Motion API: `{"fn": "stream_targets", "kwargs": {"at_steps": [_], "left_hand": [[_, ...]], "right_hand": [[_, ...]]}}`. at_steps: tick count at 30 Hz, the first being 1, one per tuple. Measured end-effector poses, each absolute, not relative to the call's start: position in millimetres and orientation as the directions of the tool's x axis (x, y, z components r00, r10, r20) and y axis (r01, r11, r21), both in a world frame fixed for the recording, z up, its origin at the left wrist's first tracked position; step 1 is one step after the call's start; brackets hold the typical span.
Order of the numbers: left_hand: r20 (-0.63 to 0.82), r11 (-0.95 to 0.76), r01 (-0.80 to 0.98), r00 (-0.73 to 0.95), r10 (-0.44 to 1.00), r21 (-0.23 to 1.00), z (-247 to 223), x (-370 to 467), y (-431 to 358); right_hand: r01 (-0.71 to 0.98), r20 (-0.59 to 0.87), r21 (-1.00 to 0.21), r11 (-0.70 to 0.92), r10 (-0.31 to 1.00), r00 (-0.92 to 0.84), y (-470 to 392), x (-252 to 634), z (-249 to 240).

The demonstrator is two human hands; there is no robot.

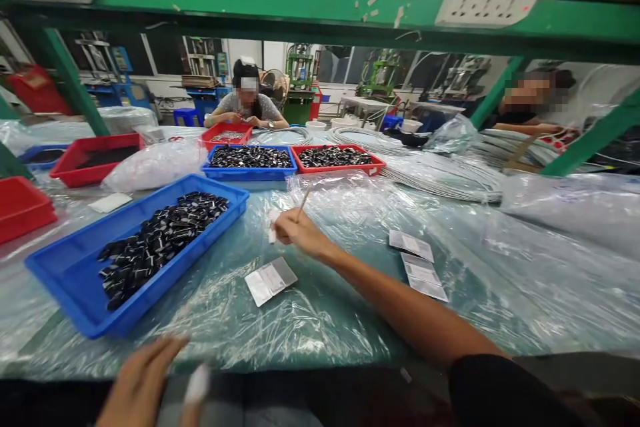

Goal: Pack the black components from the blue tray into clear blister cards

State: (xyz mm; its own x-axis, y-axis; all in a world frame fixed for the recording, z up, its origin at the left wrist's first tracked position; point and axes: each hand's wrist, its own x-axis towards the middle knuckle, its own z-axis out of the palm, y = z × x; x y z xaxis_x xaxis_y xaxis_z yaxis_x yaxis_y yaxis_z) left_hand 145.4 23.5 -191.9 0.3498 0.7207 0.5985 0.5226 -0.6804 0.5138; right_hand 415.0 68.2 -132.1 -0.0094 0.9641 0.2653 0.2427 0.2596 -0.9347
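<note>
My right hand (303, 232) reaches out over the middle of the table, its fingers closed round a thin wooden-looking stick (303, 204) that points up. A small white thing (273, 227) shows at the fingertips; I cannot tell whether it is held or worn on a finger. Just below lies an opened silvery packet or card (271, 280), flat on the plastic sheet. My left hand (150, 380), blurred, hovers at the table's near edge with fingers apart and a white cover on the thumb. Beyond it sits a blue tray (65, 280) holding many small black parts (160, 240).
Two more silvery packets (420, 263) lie to the right. A blue tray (250, 175) and a red tray (340, 173) of black parts stand behind, beside coiled cable (445, 177). A green shelf beam (270, 0) crosses overhead. Two people sit across the table.
</note>
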Motion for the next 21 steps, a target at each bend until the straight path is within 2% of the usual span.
{"fn": "stream_targets", "kwargs": {"at_steps": [2,3,6,9,12,14,17,19,21], "left_hand": [[0.574,-0.705,0.555,0.428,0.698,0.443,-194,180,38],[0.496,-0.716,0.564,0.521,0.695,0.411,-194,199,47],[0.299,-0.747,0.543,0.692,0.657,0.385,-197,245,69],[0.265,-0.756,0.514,0.725,0.635,0.405,-202,259,76],[0.278,-0.754,0.513,0.717,0.640,0.411,-206,255,75],[0.264,-0.741,0.528,0.709,0.654,0.415,-206,252,74],[0.229,-0.717,0.539,0.705,0.671,0.442,-202,253,72],[0.218,-0.713,0.533,0.710,0.670,0.456,-199,252,70],[0.237,-0.710,0.536,0.696,0.678,0.458,-196,249,67]], "right_hand": [[-0.092,0.164,-0.981,0.169,0.985,0.058,74,414,-138],[-0.211,0.130,-0.967,0.146,0.988,0.086,74,412,-141],[-0.391,0.077,-0.910,0.134,0.984,0.159,73,405,-156],[-0.408,0.069,-0.898,0.166,0.968,0.242,77,393,-174],[-0.321,0.095,-0.929,0.182,0.959,0.268,77,385,-186],[-0.260,0.078,-0.956,0.132,0.976,0.205,68,385,-187],[-0.168,0.007,-0.986,0.009,1.000,0.015,46,394,-180],[-0.201,0.001,-0.980,-0.004,1.000,-0.028,36,399,-174],[-0.328,0.030,-0.944,0.039,0.999,0.033,37,399,-168]]}}
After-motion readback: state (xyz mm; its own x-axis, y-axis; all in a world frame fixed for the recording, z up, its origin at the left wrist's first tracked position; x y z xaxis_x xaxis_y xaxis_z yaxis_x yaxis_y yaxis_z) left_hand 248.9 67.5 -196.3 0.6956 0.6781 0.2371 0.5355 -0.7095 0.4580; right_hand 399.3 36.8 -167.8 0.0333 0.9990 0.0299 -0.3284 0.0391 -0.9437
